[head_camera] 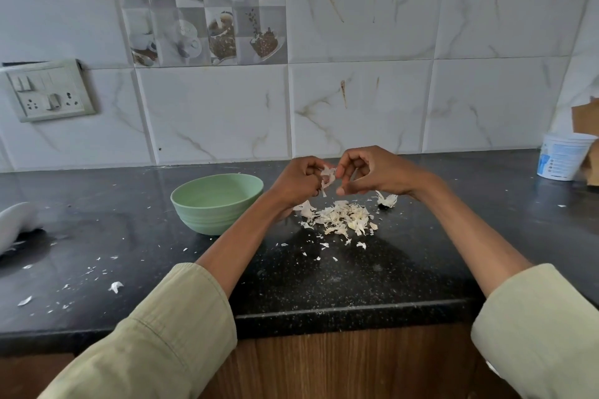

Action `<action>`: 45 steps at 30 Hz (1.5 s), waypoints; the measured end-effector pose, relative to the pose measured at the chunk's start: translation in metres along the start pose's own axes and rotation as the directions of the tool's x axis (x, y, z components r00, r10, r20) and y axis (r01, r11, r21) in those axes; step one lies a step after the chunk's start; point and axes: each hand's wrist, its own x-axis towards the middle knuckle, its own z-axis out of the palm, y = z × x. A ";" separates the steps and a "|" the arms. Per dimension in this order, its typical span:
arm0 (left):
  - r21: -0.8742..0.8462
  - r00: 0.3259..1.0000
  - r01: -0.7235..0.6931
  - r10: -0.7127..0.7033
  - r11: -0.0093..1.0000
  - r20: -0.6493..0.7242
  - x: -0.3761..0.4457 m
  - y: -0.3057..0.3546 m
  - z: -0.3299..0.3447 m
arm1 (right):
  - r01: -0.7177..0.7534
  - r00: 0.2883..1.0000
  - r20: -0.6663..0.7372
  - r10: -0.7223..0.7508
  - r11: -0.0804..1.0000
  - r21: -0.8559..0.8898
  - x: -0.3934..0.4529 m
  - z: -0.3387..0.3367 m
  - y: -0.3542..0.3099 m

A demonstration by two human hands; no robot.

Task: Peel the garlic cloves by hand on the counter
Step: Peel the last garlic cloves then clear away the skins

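1. Left hand (299, 180) up above the black counter (324, 282), fingers curled tight round a garlic clove (327, 175).
2. Right hand (369, 173) just beside it, thumb and first finger pinching the papery white skin of the same clove, other fingers bent.
3. Clove held in the air between both hands, mostly hidden by fingers, skin hanging loose below.
4. Pile of garlic skins (343, 219) on the counter right under the hands.
5. One bigger garlic piece (387, 200) lying near the right wrist, a little apart from the pile.
6. Small white bits scattered across the counter, more on the left side.
7. Green bowl (217, 202) standing upright to the left of the left arm, near the pile; cannot tell what is inside.
8. White tub (565, 155) with blue print far off to the right by the wall, brown card (585, 118) poking up next to it.
9. White cloth-like thing (16, 223) at the far left edge.
10. Switch plate (48, 91) on the tiled wall (356, 107), upper left.
11. Pale green sleeves (168, 327) rolled back on both arms.
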 end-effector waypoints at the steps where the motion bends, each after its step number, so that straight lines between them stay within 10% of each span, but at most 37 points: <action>1: -0.047 1.000 0.015 -0.014 0.999 0.007 0.000 0.001 0.001 | 0.016 1.000 -0.016 -0.015 1.000 0.011 0.001 0.001 0.000; 13: 0.059 1.000 -0.018 0.017 0.998 0.012 -0.002 0.002 0.006 | 0.036 0.996 -0.084 -0.035 0.999 0.011 0.001 0.005 -0.003; 21: 0.469 0.979 -0.196 0.200 0.861 0.042 -0.008 0.002 0.008 | 0.031 0.992 -0.127 -0.023 0.998 0.061 0.002 -0.002 -0.002; 31: 0.034 0.977 -0.192 0.194 0.981 -0.088 -0.008 0.014 -0.002 | 0.056 0.964 -0.258 -0.067 0.997 -0.048 0.002 -0.005 -0.001; 45: -0.041 0.974 -0.199 0.193 0.979 -0.119 -0.003 0.008 -0.005 | 0.159 0.960 -0.245 -0.135 0.984 0.077 0.001 -0.002 -0.008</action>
